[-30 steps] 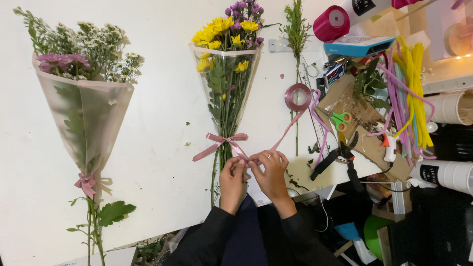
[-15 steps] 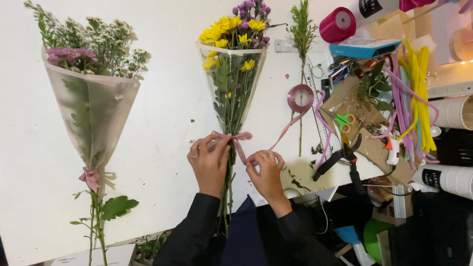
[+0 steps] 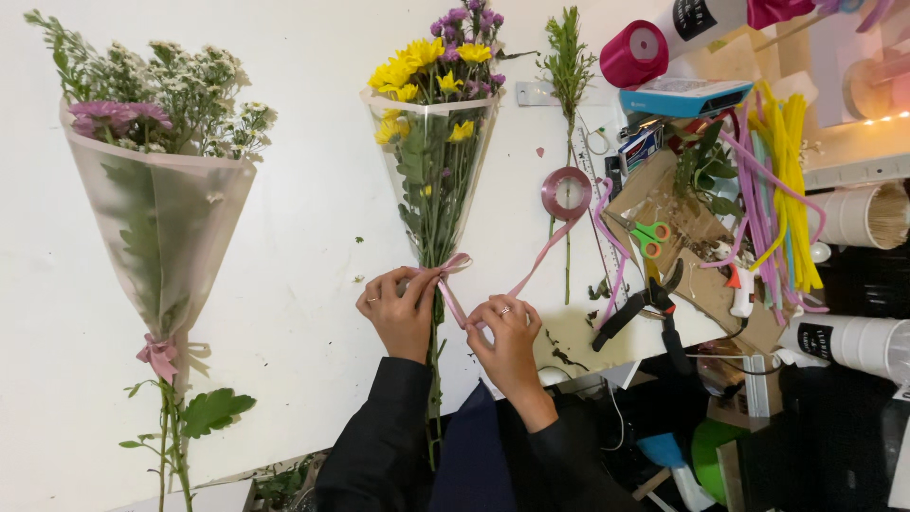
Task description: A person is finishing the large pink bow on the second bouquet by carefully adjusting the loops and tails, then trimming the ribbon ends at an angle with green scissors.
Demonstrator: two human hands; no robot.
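A bouquet of yellow and purple flowers (image 3: 436, 104) in a clear wrap lies on the white table (image 3: 303, 190), blooms pointing away from me. A pink ribbon (image 3: 453, 284) is looped around its stems. My left hand (image 3: 398, 308) pinches the ribbon loop at the stems. Just right of the stems, my right hand (image 3: 507, 332) grips the ribbon strand. That strand runs up to a pink ribbon spool (image 3: 567, 192) lying on the table.
A second wrapped bouquet (image 3: 156, 190) with a pink bow lies at the left. A loose green stem (image 3: 567, 66) lies beside the spool. At the right are green-handled scissors (image 3: 647, 234), black pruners (image 3: 645, 308), pipe cleaners (image 3: 777, 180), a pink tape roll (image 3: 633, 52) and paper cups (image 3: 858, 213).
Both hands have moved apart along the ribbon at the stems. The left hand now holds the loop at the stems while the right hand draws the strand down and right.
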